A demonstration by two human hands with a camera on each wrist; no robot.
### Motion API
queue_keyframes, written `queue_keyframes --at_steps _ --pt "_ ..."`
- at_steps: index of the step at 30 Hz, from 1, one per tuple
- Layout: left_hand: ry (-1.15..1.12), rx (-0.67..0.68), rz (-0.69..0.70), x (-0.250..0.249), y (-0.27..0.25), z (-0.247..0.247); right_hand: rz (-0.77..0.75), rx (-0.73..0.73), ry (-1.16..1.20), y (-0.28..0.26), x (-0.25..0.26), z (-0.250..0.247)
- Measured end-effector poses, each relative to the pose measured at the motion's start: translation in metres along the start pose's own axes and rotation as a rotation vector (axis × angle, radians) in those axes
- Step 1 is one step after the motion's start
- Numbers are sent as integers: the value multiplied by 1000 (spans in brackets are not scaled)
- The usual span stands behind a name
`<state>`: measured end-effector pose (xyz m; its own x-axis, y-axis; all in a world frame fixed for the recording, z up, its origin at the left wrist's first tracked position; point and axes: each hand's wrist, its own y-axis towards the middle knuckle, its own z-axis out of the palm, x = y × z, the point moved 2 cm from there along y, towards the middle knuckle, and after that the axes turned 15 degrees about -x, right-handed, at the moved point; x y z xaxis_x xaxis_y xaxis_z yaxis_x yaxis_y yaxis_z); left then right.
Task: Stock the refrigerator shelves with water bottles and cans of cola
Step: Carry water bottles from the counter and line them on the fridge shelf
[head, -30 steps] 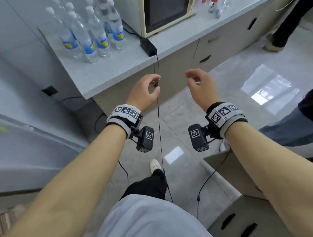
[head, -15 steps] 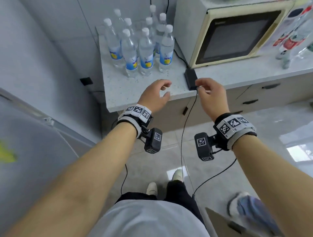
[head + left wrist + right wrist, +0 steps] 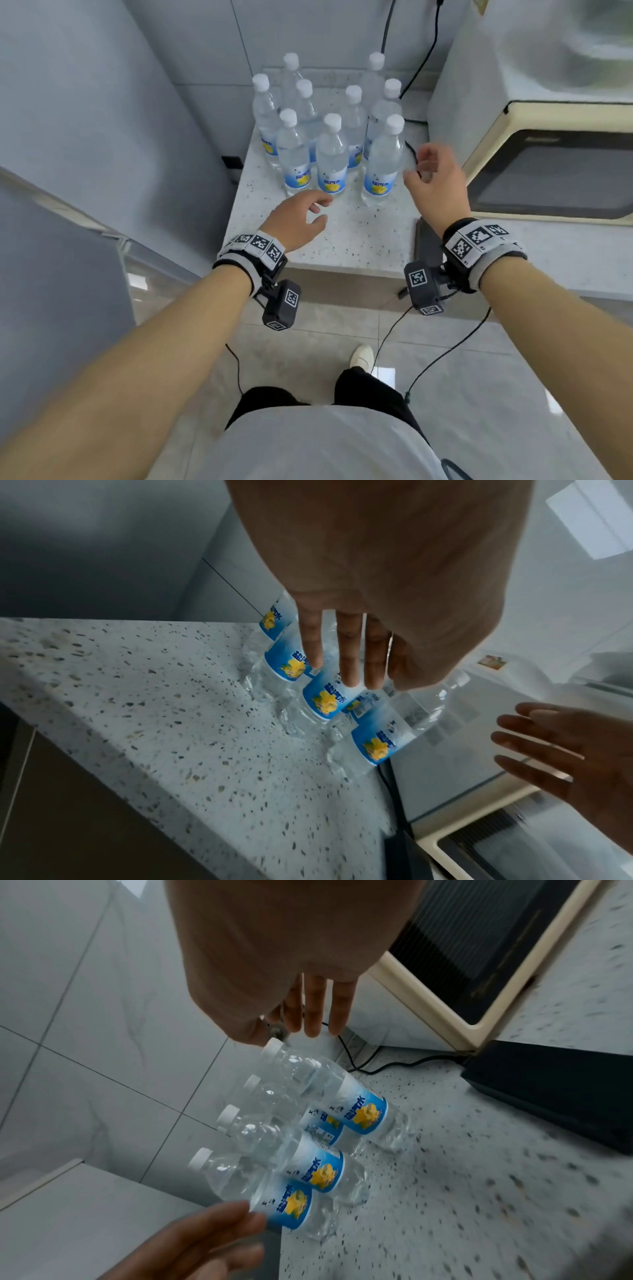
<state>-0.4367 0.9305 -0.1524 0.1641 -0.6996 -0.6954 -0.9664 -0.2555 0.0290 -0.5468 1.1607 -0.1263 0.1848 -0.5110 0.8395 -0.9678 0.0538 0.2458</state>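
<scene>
Nine water bottles [image 3: 331, 154] stand upright in a tight cluster at the back left corner of the speckled desk [image 3: 359, 236], just left of the cream-framed microwave [image 3: 548, 164]. They are probably grouped there as a staging stock, within easy reach for carrying to the refrigerator. The count by white caps in the head view is three in the front row and six behind. All carry the same blue label with a yellow mark. No cola cans show in any view.

Both hands reach toward the front row of that cluster, and neither holds anything. The left hand [image 3: 294, 219] hovers low over the desk in front of the front left and front middle bottles, its fingers [image 3: 349, 653] extended and slightly spread, near the labels but, as far as the views show, not touching. The right hand [image 3: 435, 185] is just right of the front right bottle [image 3: 382, 161], between it and the microwave, its fingers [image 3: 316, 1007] loosely open. This placing suggests a plan to take one bottle in each hand.

One black cable [image 3: 421, 65] runs down the wall behind the cluster, and one dark box [image 3: 555, 1096] lies on the desk in front of the microwave. The front right bottle stands close to the cable, so a sideways grasp there could snag it.
</scene>
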Motion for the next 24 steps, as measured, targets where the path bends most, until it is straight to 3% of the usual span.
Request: queue_keyframes --at_steps 6,17,20,24 --pt "17 -50 -97 0 13 5 -42 129 49 59 -7 42" --pt "-27 -146 -157 11 21 -22 104 247 51 49 -53 88" --pt "-82 -228 -102 4 34 -32 154 218 7 50 -51 86" --pt "-140 -407 95 -18 69 -39 157 124 12 45 -42 67"
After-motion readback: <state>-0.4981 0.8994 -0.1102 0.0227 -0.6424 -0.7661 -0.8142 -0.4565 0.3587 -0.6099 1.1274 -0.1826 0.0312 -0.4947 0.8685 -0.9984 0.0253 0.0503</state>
